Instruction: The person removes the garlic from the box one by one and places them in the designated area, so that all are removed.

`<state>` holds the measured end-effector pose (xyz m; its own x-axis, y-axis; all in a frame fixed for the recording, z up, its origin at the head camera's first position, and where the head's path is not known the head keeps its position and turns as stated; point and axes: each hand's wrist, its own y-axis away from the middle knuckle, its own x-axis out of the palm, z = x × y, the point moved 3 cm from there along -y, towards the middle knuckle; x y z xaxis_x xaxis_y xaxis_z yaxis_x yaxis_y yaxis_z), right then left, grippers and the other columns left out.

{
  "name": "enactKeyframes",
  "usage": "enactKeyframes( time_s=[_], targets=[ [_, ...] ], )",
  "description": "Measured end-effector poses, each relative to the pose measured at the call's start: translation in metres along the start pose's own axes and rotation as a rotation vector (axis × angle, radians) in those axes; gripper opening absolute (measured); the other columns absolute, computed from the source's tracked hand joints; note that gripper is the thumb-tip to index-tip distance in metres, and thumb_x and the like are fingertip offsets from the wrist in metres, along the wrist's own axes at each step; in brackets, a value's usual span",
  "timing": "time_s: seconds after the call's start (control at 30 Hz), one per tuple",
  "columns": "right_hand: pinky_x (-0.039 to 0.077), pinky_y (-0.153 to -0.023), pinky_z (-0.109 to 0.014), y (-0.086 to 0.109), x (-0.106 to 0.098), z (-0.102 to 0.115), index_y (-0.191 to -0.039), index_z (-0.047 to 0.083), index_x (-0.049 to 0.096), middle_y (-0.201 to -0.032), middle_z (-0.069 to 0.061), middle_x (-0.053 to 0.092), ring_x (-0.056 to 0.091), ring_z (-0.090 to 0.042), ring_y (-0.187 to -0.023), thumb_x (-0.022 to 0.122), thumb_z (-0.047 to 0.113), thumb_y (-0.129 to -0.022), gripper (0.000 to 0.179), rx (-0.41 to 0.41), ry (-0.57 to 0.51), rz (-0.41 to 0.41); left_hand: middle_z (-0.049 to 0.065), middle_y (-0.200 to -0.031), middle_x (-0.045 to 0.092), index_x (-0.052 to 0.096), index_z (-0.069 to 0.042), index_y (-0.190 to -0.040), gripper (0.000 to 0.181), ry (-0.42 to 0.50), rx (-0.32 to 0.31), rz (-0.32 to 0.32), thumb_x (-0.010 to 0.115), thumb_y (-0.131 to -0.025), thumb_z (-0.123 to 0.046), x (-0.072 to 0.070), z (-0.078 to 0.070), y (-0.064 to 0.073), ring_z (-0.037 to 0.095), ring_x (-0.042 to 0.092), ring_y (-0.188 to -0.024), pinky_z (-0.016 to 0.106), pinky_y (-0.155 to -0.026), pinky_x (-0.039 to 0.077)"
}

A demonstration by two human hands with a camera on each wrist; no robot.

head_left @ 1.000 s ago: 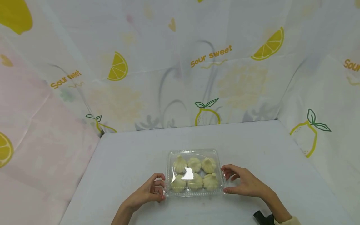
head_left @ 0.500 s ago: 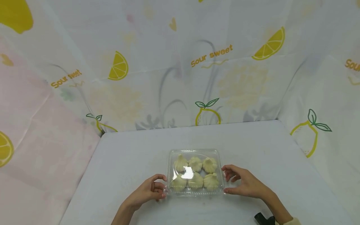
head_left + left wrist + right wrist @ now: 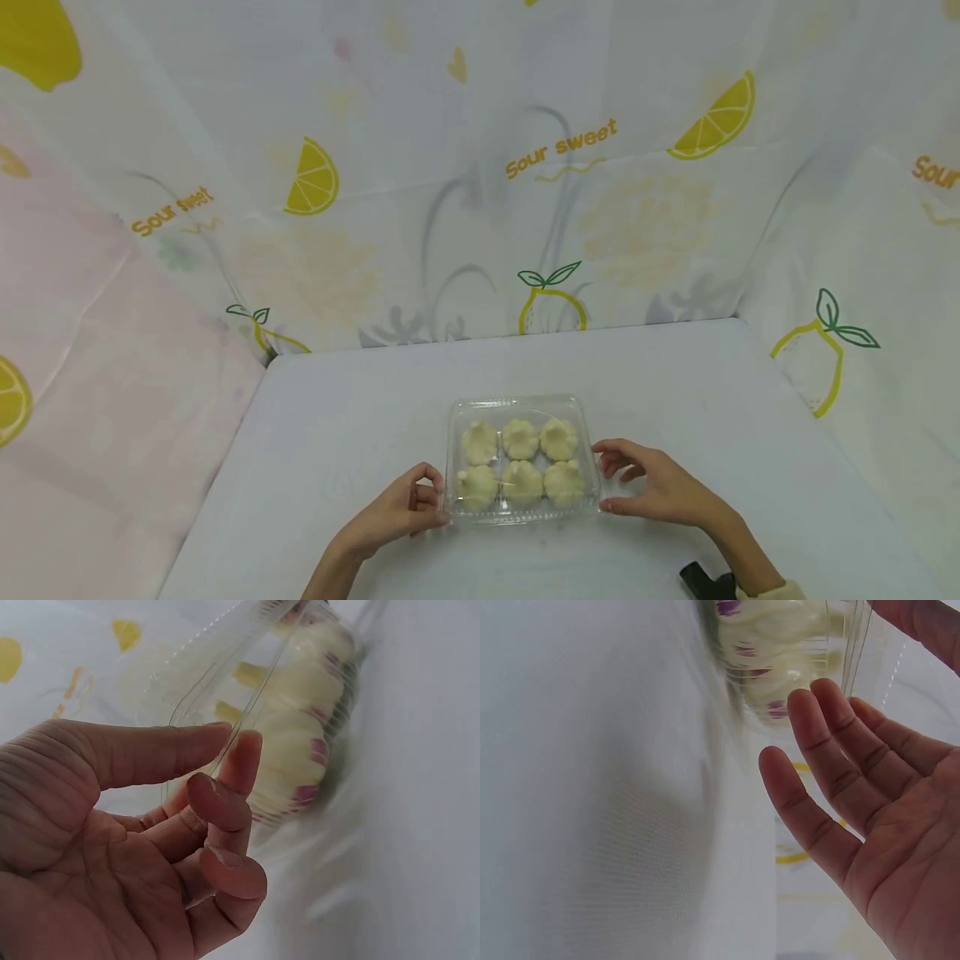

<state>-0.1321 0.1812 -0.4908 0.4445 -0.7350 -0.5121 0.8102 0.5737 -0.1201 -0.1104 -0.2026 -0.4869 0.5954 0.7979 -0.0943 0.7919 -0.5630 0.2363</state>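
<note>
A clear plastic clamshell box sits on the white table with several pale garlic bulbs inside, in two rows. The left wrist view shows purple patches on the bulbs. At the box's front left corner, my left hand pinches the thin plastic rim between thumb and index finger, its other fingers curled below. My right hand is at the box's right side, thumb by the front corner. Its fingers are extended and spread, fingertips close to the rim, the thumb on the rim's other side.
White cloth covers the table. Behind and beside it hangs a curtain printed with lemons and lettering. A black object lies by my right forearm at the front edge.
The bright glare on the box lid has gone, and the bulbs show more plainly. My left hand has shifted slightly right at the corner; the right hand has hardly moved.
</note>
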Motion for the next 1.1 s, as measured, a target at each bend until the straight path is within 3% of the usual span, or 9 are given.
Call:
enactKeyframes(
  time_s=[0.13, 0.27, 0.4, 0.63, 0.9, 1.1],
  targets=[
    [0.053, -0.081, -0.036, 0.001, 0.000, 0.000, -0.139, 0.006, 0.047, -0.109, 0.000, 0.061, 0.061, -0.013, -0.101, 0.084, 0.029, -0.080, 0.073, 0.016, -0.020, 0.022, 0.007, -0.094, 0.058, 0.038, -0.001, -0.121, 0.053, -0.234, 0.013, -0.105, 0.077, -0.087, -0.014, 0.000, -0.007, 0.003, 0.011, 0.052, -0.071, 0.024, -0.058, 0.043],
    [0.053, -0.081, -0.037, 0.002, 0.000, 0.003, -0.140, 0.006, 0.044, -0.110, -0.003, 0.061, 0.061, -0.014, -0.100, 0.087, 0.029, -0.077, 0.080, -0.001, -0.035, 0.015, 0.012, -0.108, 0.054, 0.036, -0.010, -0.134, 0.069, -0.455, 0.082, -0.237, 0.081, -0.082, -0.015, 0.000, -0.017, 0.005, 0.019, 0.055, -0.081, 0.028, -0.064, 0.047],
    [0.053, -0.081, -0.037, 0.003, 0.000, 0.006, -0.139, 0.006, 0.040, -0.110, -0.007, 0.062, 0.061, -0.017, -0.099, 0.088, 0.027, -0.075, 0.083, -0.016, -0.062, 0.016, 0.008, -0.112, 0.055, 0.049, -0.014, -0.126, 0.055, -0.549, 0.167, -0.316, 0.081, -0.081, -0.007, -0.001, -0.025, 0.005, 0.020, 0.056, -0.083, 0.029, -0.065, 0.048],
    [0.053, -0.081, -0.037, 0.004, 0.001, 0.003, -0.124, 0.004, 0.046, -0.109, -0.006, 0.063, 0.062, -0.019, -0.099, 0.087, 0.025, -0.077, 0.065, -0.001, -0.049, 0.009, 0.001, -0.107, 0.060, 0.060, -0.020, -0.111, 0.032, -0.611, 0.246, -0.396, 0.076, -0.086, -0.005, -0.004, -0.037, 0.004, 0.009, 0.057, -0.080, 0.025, -0.057, 0.046],
    [0.055, -0.076, -0.037, 0.001, 0.004, 0.003, -0.126, 0.004, 0.059, -0.111, -0.007, 0.066, 0.065, -0.020, -0.096, 0.078, 0.017, -0.086, 0.046, -0.102, 0.008, 0.010, -0.004, -0.106, 0.061, 0.062, -0.024, -0.109, 0.029, -0.577, 0.349, -0.517, 0.074, -0.088, -0.007, -0.014, -0.052, -0.002, 0.011, 0.059, -0.083, 0.027, -0.062, 0.049],
    [0.055, -0.075, -0.037, 0.001, 0.006, 0.002, -0.124, 0.005, 0.061, -0.108, -0.006, 0.067, 0.065, -0.017, -0.094, 0.078, 0.014, -0.086, 0.042, -0.113, 0.019, -0.003, -0.006, -0.106, 0.062, 0.064, -0.022, -0.109, 0.025, -0.555, 0.429, -0.605, 0.071, -0.091, -0.006, -0.021, -0.060, -0.012, 0.014, 0.062, -0.086, 0.028, -0.064, 0.051]
  ],
)
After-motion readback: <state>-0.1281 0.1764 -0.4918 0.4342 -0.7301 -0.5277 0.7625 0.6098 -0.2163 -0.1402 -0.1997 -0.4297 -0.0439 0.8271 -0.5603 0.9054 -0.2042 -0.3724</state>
